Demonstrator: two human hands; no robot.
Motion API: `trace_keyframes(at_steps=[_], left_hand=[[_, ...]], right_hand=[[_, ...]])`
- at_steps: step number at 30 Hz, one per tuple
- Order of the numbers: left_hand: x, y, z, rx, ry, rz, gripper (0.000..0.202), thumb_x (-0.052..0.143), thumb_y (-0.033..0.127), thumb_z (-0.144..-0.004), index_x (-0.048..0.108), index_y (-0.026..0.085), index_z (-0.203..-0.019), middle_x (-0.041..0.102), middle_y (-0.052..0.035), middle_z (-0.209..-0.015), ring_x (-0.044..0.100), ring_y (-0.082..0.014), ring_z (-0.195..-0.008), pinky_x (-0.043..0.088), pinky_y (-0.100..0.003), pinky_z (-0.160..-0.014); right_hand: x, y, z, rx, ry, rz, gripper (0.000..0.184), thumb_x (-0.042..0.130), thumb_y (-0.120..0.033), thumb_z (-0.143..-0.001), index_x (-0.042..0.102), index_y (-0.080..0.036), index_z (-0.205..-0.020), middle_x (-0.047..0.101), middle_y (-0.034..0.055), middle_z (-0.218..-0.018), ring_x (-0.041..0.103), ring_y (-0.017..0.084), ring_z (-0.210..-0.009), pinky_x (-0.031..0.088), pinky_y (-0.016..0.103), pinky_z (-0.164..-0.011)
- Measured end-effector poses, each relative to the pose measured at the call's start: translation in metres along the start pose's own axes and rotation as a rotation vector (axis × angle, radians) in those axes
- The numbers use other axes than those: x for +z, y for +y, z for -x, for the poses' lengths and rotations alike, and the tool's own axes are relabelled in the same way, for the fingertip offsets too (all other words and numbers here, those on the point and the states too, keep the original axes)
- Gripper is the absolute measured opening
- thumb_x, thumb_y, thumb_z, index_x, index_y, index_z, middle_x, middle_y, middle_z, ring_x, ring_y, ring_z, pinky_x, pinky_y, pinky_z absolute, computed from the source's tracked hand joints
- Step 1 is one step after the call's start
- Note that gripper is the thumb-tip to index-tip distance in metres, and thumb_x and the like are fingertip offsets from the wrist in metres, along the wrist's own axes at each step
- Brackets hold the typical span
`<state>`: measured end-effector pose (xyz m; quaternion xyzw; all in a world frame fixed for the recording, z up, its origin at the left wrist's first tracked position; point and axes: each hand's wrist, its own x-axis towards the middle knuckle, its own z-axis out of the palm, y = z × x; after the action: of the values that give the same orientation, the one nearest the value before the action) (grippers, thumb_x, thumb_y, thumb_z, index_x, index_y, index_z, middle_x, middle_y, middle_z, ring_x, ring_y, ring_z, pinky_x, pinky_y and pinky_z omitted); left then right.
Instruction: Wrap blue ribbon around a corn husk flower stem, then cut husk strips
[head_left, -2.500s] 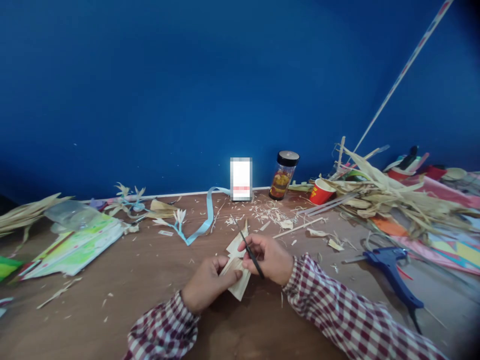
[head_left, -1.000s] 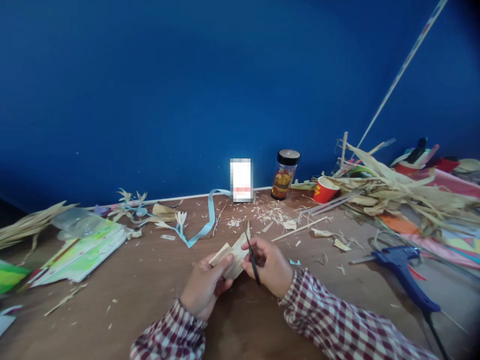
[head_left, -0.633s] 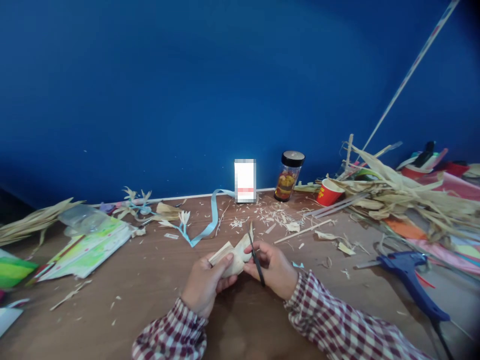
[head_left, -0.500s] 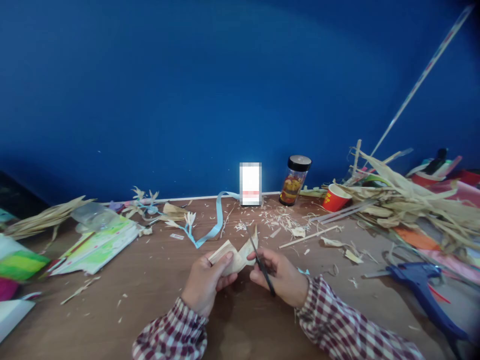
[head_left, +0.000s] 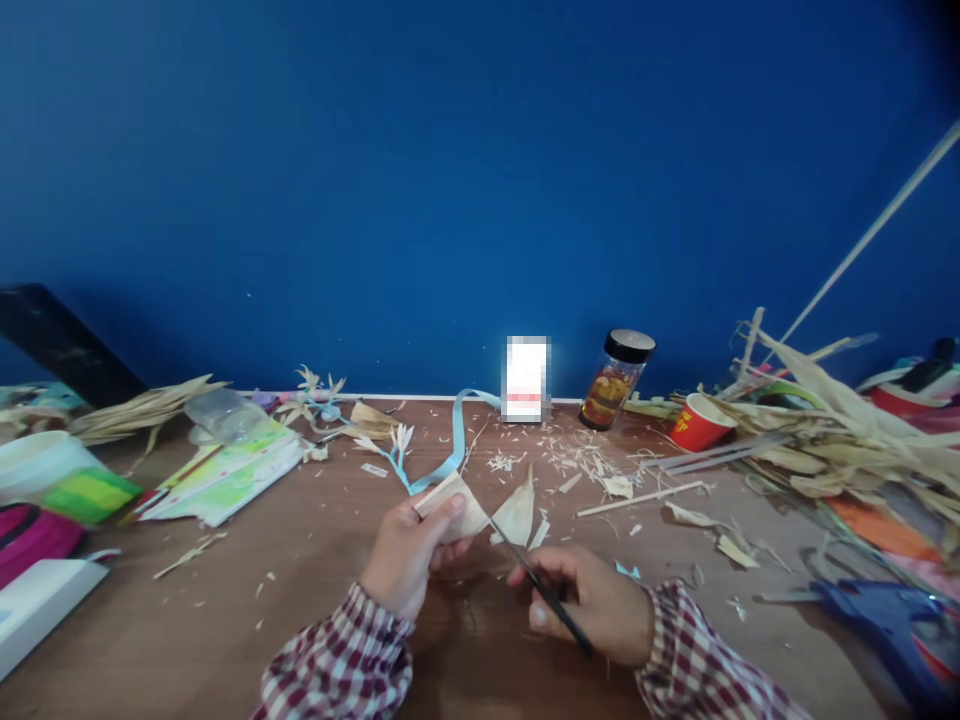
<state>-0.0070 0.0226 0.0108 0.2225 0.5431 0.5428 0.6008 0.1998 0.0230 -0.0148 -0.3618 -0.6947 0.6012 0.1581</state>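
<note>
One husk (head_left: 471, 512) is pinched in the left hand (head_left: 409, 550). The right hand (head_left: 596, 602) grips a dark tool (head_left: 556, 603), tip near the husk.

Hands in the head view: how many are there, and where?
2. The left hand, just left of centre, holds a pale flat piece. The right hand, right of centre, holds a dark slender tool. No other hand shows.

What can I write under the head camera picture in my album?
Left hand holding a pale piece, right hand holding a slim dark tool.
</note>
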Motion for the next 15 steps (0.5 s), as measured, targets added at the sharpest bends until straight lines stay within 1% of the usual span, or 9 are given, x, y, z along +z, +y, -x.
trace_keyframes(at_steps=[6, 15], left_hand=[[0.0005, -0.003, 0.0002, -0.054, -0.042, -0.01, 0.023, 0.07, 0.018, -0.066, 0.063, 0.015, -0.087, 0.066, -0.0027, -0.072, 0.062, -0.0123, -0.059, 0.053, -0.021, -0.05], [0.001, -0.0079, -0.0007, -0.086, -0.091, 0.037, 0.025, 0.069, 0.018, -0.067, 0.062, 0.015, -0.09, 0.064, -0.0021, -0.072, 0.06, -0.0108, -0.058, 0.052, -0.02, -0.048]], right_hand=[[-0.0001, 0.0007, -0.0019, -0.002, 0.03, -0.015, 0.036, 0.063, -0.042, -0.071, 0.06, -0.018, -0.097, 0.046, -0.0022, -0.065, 0.037, 0.009, -0.057, 0.03, 0.02, -0.052], [0.0005, -0.0037, -0.0018, 0.018, 0.044, 0.009, 0.035, 0.065, -0.042, -0.068, 0.062, -0.018, -0.094, 0.047, -0.0022, -0.064, 0.037, 0.009, -0.055, 0.031, 0.021, -0.051]])
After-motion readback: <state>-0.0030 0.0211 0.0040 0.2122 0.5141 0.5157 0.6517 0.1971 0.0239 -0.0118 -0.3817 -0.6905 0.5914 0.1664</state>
